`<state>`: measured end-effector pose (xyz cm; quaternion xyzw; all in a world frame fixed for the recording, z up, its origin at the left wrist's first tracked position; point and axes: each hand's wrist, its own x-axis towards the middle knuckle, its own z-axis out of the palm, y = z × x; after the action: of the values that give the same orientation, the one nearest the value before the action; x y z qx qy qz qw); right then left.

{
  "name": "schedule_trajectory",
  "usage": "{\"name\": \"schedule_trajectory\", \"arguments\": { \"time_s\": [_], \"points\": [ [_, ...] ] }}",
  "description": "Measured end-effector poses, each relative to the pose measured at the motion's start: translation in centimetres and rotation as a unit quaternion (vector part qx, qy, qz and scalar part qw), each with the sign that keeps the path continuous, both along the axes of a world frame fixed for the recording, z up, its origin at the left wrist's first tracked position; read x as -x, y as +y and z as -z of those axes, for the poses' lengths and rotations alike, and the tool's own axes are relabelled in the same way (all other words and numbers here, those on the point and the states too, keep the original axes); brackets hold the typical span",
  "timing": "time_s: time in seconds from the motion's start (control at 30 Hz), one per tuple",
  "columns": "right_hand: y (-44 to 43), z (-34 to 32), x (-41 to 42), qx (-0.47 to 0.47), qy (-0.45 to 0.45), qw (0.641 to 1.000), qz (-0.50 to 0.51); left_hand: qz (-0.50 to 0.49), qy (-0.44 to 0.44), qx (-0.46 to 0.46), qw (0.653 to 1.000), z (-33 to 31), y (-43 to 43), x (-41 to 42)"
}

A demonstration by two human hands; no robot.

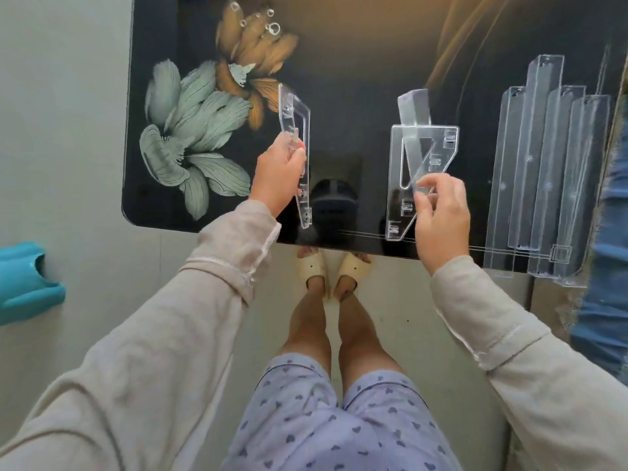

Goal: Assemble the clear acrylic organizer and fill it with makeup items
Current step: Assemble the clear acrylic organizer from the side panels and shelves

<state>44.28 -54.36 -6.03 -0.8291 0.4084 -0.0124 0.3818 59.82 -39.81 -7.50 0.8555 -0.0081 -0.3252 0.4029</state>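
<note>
A person stands at a glossy black surface (pixel 339 107) printed with large flowers. Nearest, the right hand (pixel 441 215) pinches the lower end of a long clear acrylic tray strip (pixel 415 130) between thumb and fingertips; beneath that grip a flat clear acrylic side panel with stepped slots (pixel 396 185) lies on the surface. Level with it, the left hand (pixel 278 175) is closed around a matching clear side panel (pixel 299 130), lifted and turned on edge. Right of the right grip, more clear tray strips (pixel 547 164) lie stacked. No makeup is visible. To seat the strip well, its end tabs likely need lining up squarely with a slot, without forcing brittle acrylic.
</note>
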Motion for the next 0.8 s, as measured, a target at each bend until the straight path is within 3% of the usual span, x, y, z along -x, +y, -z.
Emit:
{"name": "schedule_trajectory", "arguments": {
  "time_s": [0.17, 0.37, 0.8],
  "points": [
    [2.4, -1.0, -0.9, -0.059, 0.030, 0.990, -0.122, 0.054, -0.020, 0.007, 0.998, -0.2, 0.3, -1.5],
    [2.5, 0.0, -0.3, 0.105, 0.140, 0.934, -0.311, 0.082, -0.064, -0.026, 0.994, 0.4, 1.0, -2.4],
    [2.8, 0.9, -0.6, 0.135, 0.135, 0.903, -0.384, 0.104, -0.072, -0.029, 0.992, 0.5, 1.1, -2.2]
  ]
}}
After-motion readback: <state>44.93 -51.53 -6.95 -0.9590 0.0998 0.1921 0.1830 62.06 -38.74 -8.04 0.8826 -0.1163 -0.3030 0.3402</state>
